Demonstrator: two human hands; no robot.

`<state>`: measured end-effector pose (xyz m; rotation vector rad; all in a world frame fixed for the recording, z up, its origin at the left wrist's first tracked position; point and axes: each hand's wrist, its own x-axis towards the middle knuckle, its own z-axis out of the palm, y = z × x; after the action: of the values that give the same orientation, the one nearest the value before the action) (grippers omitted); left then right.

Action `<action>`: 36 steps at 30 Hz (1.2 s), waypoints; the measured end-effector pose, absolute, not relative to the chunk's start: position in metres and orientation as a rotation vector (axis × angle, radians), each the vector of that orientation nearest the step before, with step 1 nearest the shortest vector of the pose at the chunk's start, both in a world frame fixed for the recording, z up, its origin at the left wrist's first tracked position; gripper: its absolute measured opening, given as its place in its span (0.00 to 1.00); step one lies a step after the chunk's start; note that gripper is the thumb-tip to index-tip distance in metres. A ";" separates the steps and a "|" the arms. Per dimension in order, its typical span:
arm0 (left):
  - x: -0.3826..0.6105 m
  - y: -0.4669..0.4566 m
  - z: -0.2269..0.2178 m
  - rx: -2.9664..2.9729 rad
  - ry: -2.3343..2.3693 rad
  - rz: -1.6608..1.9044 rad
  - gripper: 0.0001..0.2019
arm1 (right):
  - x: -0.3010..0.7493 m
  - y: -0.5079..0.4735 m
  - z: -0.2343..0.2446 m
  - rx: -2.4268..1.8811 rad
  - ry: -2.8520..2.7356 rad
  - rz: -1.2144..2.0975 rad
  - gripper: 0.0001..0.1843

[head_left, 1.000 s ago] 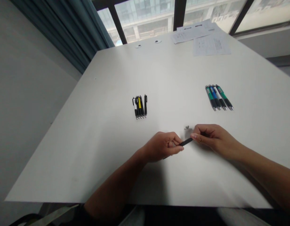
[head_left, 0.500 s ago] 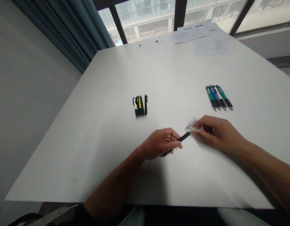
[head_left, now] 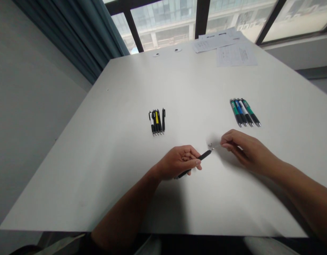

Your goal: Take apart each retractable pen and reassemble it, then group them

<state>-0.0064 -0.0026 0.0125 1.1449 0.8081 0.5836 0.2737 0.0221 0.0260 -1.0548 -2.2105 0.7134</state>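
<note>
My left hand [head_left: 181, 162] is closed around a black pen barrel [head_left: 205, 155], which slants up to the right with its narrow end outside the fingers. Across from it, my right hand [head_left: 240, 145] pinches a thin, pale pen refill [head_left: 217, 145] between thumb and forefinger. The refill's near end is at the barrel's narrow end; whether it sits inside cannot be made out. A tiny metallic part [head_left: 210, 144] lies on the table just beyond the barrel's tip, too small to name.
A row of several slim pens [head_left: 156, 122], black, white and yellow, lies left of centre on the white table [head_left: 121, 106]. Several thicker pens [head_left: 244, 112] in green, blue and white lie at the right. Papers [head_left: 236, 55] are at the far edge by the window.
My right fingers have drawn slightly away from the barrel and closed in a pinch, and the pale refill now shows between. My left hand and the barrel have shifted slightly left.
</note>
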 end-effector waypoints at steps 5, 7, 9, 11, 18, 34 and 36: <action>-0.005 -0.002 0.015 1.151 0.809 0.575 0.13 | 0.274 0.021 0.027 -1.021 -2.219 0.719 0.04; -0.005 -0.002 0.015 1.156 0.803 0.573 0.12 | 0.274 0.020 0.026 -1.007 -2.218 0.723 0.04; -0.004 -0.002 0.014 1.156 0.799 0.573 0.12 | 0.274 0.020 0.025 -0.997 -2.211 0.725 0.04; -0.004 -0.002 0.013 1.158 0.801 0.576 0.12 | 0.273 0.019 0.026 -0.990 -2.212 0.714 0.05; -0.004 -0.002 0.013 1.192 0.822 0.555 0.11 | 0.270 0.018 0.027 -0.892 -2.272 0.638 0.05; -0.002 -0.003 0.014 1.211 0.816 0.539 0.13 | 0.262 0.011 0.023 -0.934 -2.190 0.846 0.09; -0.002 -0.003 0.015 1.208 0.821 0.536 0.13 | 0.265 0.015 0.021 -0.969 -2.194 0.776 0.13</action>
<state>-0.0021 -0.0028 0.0146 1.2075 0.8210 0.5361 0.2647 0.0154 0.0206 -0.9693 -2.1937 0.7761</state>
